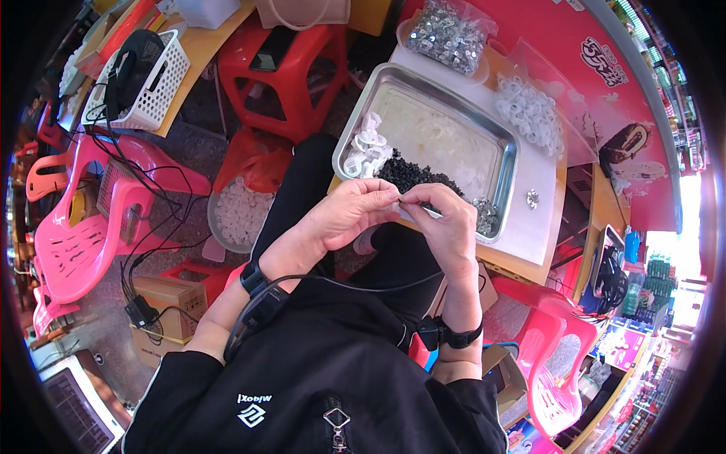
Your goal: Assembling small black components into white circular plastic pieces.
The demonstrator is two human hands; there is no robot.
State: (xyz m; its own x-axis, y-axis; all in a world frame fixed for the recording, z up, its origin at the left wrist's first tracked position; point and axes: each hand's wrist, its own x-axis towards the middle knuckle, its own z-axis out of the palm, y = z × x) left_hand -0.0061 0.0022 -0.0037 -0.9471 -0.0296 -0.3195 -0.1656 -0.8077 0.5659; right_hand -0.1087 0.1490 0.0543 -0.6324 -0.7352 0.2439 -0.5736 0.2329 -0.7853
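My left hand [344, 214] and my right hand [448, 231] meet fingertip to fingertip over the near edge of a metal tray [511, 155]. Both are closed in a pinch. Something tiny and pale shows below the fingertips, too small to name. Just beyond the hands, a heap of small black parts [412, 175] lies in the tray. White plastic ring-like pieces [367, 148] are piled at the tray's left end. Small shiny metal parts [486, 215] sit in its near right corner, close to my right hand.
Clear plastic pieces [529, 110] and a bag of metal parts [448, 36] stand beyond the tray. A bowl of white pieces [240, 215] is at left below a red stool [283, 79]. A black cable [355, 287] crosses my lap. Pink chairs [83, 242] stand around.
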